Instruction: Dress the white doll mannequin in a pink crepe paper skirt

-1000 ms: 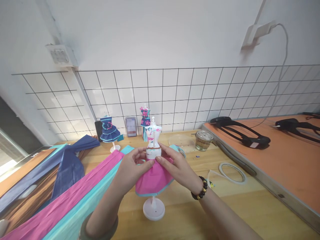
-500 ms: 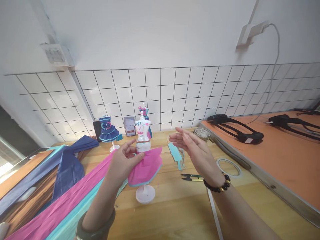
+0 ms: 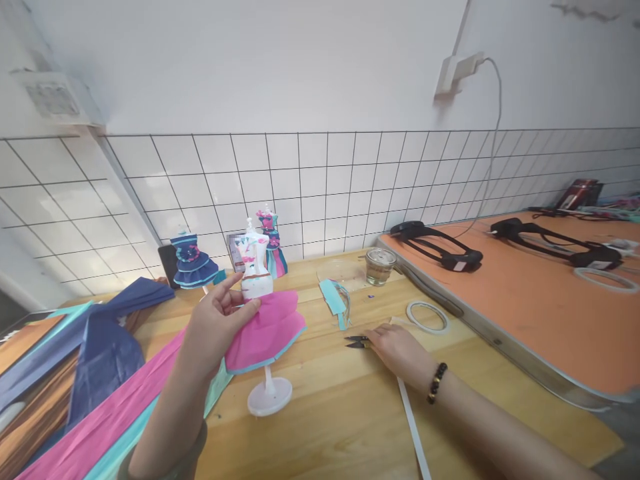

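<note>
A small white dress-form mannequin (image 3: 256, 263) with pink and teal scraps on its chest stands upright on a round base. Around its lower part hangs a pink skirt (image 3: 270, 327) with a light-blue hem. My left hand (image 3: 215, 323) pinches the skirt's top edge at the left of the waist, thumb in front. On the table to the right, my right hand (image 3: 400, 350) is closed over the handles of dark thread snips (image 3: 357, 342), whose blades point left. A white tape strip (image 3: 413, 427) runs from beneath that hand towards me.
Two dressed mini mannequins, one in navy (image 3: 193, 260) and one multicoloured (image 3: 273, 243), stand behind. Fabric lengths (image 3: 115, 400) cover the left side. A light-blue scrap (image 3: 331, 300), a lidded glass (image 3: 380, 267) and a tape roll (image 3: 427, 317) lie rightward. An orange board (image 3: 545, 307) holds black headsets.
My right hand has come down from the air beside the mannequin onto the thread snips. My left hand keeps its pinch on the skirt. The view has turned to the right.
</note>
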`<state>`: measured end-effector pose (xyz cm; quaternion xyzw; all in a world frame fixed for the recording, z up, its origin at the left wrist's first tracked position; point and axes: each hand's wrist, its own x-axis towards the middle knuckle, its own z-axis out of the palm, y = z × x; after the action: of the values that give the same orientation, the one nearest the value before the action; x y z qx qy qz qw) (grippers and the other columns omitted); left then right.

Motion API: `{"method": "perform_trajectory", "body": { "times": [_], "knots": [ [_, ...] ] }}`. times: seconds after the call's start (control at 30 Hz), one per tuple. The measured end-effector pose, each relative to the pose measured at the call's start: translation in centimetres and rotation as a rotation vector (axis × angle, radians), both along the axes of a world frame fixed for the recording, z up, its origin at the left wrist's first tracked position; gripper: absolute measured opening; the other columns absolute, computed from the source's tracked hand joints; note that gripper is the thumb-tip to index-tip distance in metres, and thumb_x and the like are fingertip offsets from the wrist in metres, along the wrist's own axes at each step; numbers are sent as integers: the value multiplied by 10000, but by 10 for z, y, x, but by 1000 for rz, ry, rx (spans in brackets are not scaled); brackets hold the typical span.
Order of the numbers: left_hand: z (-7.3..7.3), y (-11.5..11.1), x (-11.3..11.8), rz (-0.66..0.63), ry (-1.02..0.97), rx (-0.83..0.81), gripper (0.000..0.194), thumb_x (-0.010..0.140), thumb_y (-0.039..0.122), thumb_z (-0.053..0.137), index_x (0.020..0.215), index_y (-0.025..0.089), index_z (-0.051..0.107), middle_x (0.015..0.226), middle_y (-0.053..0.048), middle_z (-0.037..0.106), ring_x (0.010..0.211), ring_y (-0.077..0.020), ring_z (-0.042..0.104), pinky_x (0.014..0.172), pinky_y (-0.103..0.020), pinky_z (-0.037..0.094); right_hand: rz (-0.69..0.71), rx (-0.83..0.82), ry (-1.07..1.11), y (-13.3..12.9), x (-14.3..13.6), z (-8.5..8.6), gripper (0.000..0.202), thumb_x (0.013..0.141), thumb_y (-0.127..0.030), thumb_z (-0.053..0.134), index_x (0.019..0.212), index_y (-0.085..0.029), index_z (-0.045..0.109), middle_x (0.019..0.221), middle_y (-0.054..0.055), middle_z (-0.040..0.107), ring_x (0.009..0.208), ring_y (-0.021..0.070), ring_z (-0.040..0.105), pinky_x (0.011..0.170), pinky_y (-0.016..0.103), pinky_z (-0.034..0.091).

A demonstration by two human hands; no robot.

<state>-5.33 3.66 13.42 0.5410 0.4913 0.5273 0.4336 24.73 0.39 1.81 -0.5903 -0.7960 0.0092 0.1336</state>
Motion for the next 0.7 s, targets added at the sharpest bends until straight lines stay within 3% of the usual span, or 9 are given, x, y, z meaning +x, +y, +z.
{"method": "perform_trajectory", "body": {
  "times": [0.1, 0.2, 0.33, 0.5, 0.63, 0.7],
  "knots": [
    [0, 0, -1, -8, -4, -10, 823, 545, 324, 777, 1279, 170, 440, 730, 25, 612, 652, -123, 580, 574, -221, 456, 10, -50, 112, -2, -4, -11, 277, 749, -6, 439, 905, -122, 637, 834, 160, 680, 813, 245, 625, 755, 341, 449],
    [0, 0, -2, -20, -19, -11, 827, 546, 330, 776, 1282, 170, 434, 703, 35, 586, 632, -117, 565, 555, -214, 445, 3, -79, 276, -1, -3, -13, 282, 774, -32, 417, 940, -130, 623, 888, 156, 674, 852, 249, 614, 791, 370, 437],
    [-2, 0, -3, -41, -23, -9, 814, 567, 320, 770, 1289, 178, 423, 722, 30, 580, 646, -111, 560, 569, -210, 442, -33, -100, 581, 1, 1, -4, 232, 892, -231, 368, 932, -170, 588, 902, 113, 661, 849, 228, 610, 762, 364, 466],
    [-4, 1, -4, -47, -20, -23, 803, 576, 331, 766, 1285, 182, 421, 721, 35, 576, 639, -114, 556, 565, -215, 429, -53, -158, 980, -4, -11, 17, 343, 923, -409, 318, 963, -148, 537, 860, 96, 624, 767, 184, 621, 698, 326, 501],
    [-3, 3, -1, -60, -59, -59, 818, 568, 318, 766, 1287, 153, 415, 649, 57, 537, 592, -104, 532, 538, -207, 405, -24, -438, 1625, -20, -31, 33, 274, 805, -418, 584, 875, -153, 580, 682, -4, 528, 522, 79, 500, 526, 219, 431],
    [-5, 4, 1, -47, -77, -87, 817, 561, 308, 766, 1284, 151, 420, 608, 69, 512, 567, -100, 521, 524, -203, 398, -1, -629, 1785, -31, -43, 39, 267, 786, -399, 620, 876, -148, 599, 606, -48, 451, 428, 27, 376, 428, 167, 321]
  ]
}}
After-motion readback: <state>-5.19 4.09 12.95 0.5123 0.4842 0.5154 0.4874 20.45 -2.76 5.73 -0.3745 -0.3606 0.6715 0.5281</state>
